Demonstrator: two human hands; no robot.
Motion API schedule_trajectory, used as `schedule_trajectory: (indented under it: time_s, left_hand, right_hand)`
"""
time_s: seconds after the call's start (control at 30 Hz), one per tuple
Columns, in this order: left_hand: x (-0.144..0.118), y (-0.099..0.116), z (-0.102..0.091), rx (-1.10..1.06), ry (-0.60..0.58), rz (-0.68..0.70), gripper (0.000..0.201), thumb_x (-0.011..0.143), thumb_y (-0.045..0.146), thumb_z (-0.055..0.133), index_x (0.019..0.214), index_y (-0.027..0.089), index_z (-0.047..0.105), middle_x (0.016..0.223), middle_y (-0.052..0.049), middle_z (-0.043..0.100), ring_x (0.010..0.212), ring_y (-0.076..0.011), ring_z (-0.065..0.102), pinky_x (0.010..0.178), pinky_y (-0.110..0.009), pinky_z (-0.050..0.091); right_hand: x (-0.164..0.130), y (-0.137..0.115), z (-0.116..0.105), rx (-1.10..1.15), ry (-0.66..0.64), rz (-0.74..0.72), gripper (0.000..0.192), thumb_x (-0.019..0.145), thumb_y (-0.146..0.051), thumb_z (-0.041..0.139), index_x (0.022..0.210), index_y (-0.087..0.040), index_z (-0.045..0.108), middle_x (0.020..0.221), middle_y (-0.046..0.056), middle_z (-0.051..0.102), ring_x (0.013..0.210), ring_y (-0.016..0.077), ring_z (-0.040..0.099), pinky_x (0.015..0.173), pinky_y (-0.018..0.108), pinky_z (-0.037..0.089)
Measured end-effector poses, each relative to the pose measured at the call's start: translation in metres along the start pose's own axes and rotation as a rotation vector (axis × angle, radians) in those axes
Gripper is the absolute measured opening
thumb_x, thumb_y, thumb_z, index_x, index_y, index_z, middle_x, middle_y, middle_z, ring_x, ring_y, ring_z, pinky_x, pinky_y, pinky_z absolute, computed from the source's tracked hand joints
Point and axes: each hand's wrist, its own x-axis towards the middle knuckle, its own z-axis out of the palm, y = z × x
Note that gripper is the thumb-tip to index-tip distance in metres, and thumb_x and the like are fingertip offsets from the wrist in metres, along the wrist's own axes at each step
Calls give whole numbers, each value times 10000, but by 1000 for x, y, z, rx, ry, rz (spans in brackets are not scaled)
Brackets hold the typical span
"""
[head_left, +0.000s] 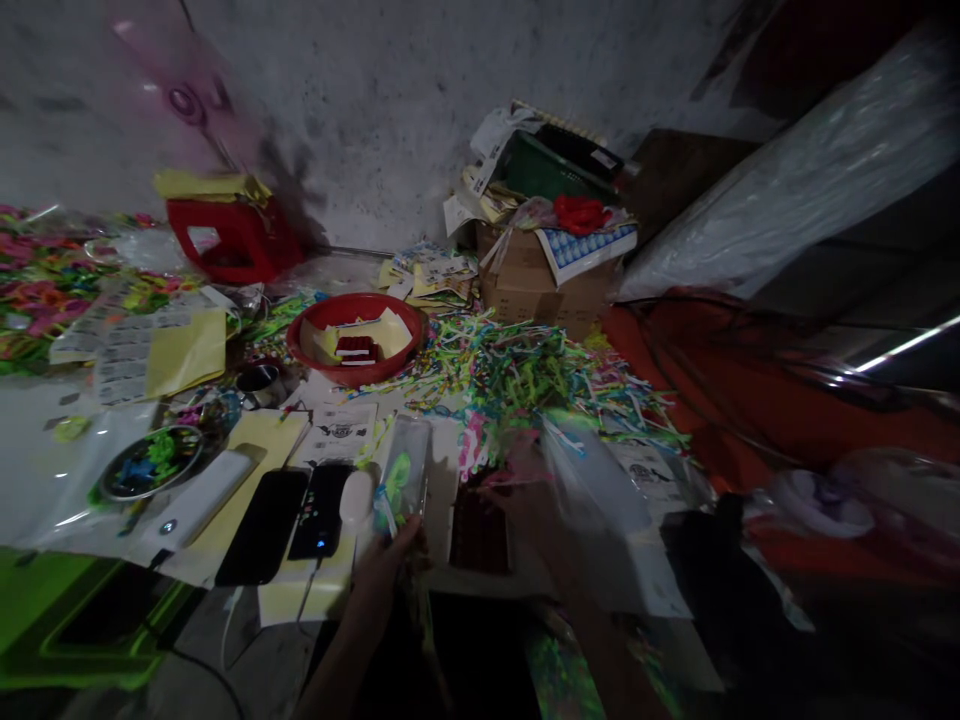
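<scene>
So the left hand (390, 565) is pinched on the lower end of a small clear plastic packet with a green and blue toy inside (405, 480), holding it up just above the floor. The right hand (536, 525) is motion-blurred; it looks closed on the edge of a big floppy clear plastic bag (600, 490), but honestly I can't tell the grip for sure. The two hands are apart, packet on one side, bag on the other.

Progress-wise, my guess is it's early to mid: ahead of the hands there's a huge loose heap of neon green, yellow and pink plastic strips (525, 375) not packed yet, and only this one packet looks filled.

Just left of the left hand lie two black phones (292, 520) on yellow paper, and further ahead sits a round red plastic bowl holding yellow cards (356, 338).
</scene>
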Motion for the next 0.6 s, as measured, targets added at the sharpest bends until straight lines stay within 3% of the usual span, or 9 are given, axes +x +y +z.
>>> schedule_trajectory:
  time_s: [0.2, 0.33, 0.6]
  left_hand:
    - [-3, 4, -1, 25, -42, -3, 479, 450, 534, 844, 618, 142, 626, 549, 11, 618, 481, -108, 567, 481, -217, 461]
    - [-5, 6, -5, 53, -55, -2, 449, 507, 543, 814, 610, 146, 632, 506, 19, 606, 433, -95, 535, 440, -194, 409]
    - [-4, 7, -8, 30, -84, 29, 454, 509, 535, 823, 633, 130, 659, 490, 7, 607, 412, -86, 508, 428, -184, 378]
  right_hand:
    - [10, -4, -2, -97, -86, 2, 224, 723, -397, 641, 724, -184, 711, 785, 77, 736, 713, 222, 656, 670, 308, 487]
    - [16, -1, -1, -117, -137, -72, 199, 732, -351, 623, 715, -174, 711, 746, 52, 727, 759, 227, 655, 711, 309, 479]
    - [31, -1, 0, -160, -182, -93, 103, 632, -216, 709, 724, -169, 708, 757, 39, 729, 765, 212, 650, 717, 297, 483]
